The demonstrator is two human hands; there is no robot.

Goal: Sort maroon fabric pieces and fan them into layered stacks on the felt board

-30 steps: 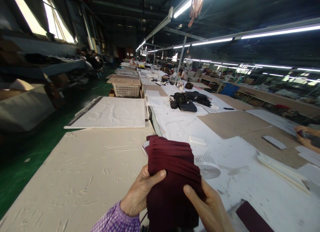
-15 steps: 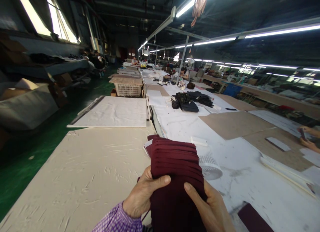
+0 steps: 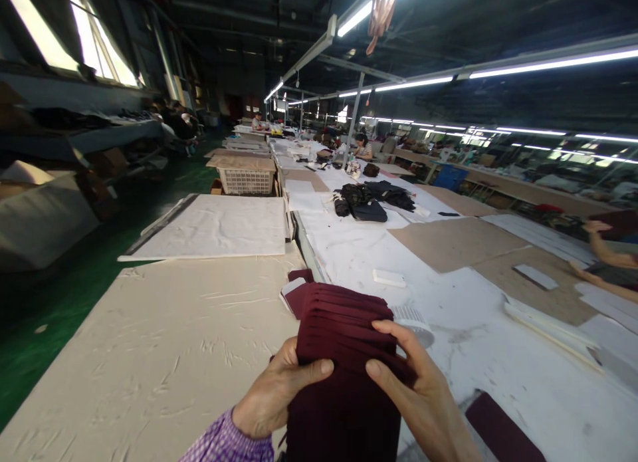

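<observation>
A thick stack of maroon fabric pieces (image 3: pixel 343 402) is held up in front of me, its far edges fanned out in ridges. My left hand (image 3: pixel 284 385) grips the stack's left side, thumb on top and the other fingers hidden behind it. On the right side, my right hand (image 3: pixel 419 382) holds the stack with its thumb on the upper face and its index finger laid across the ridged edges. Just beyond the stack lie more maroon pieces with a white one (image 3: pixel 294 294). A separate maroon piece (image 3: pixel 501 425) rests on the table to the right.
A white fan (image 3: pixel 413 322) lies behind my right hand, near a small white block (image 3: pixel 389 278). Dark folded garments (image 3: pixel 369 203) sit farther along the white table (image 3: pixel 339 246). A beige-covered surface (image 3: pixel 149 342) is at left. Another person's arm (image 3: pixel 605 249) shows at the right edge.
My right index finger has come up from behind the stack onto its ridged edges. The view has shifted slightly right. The person at the right edge has moved their arms.
</observation>
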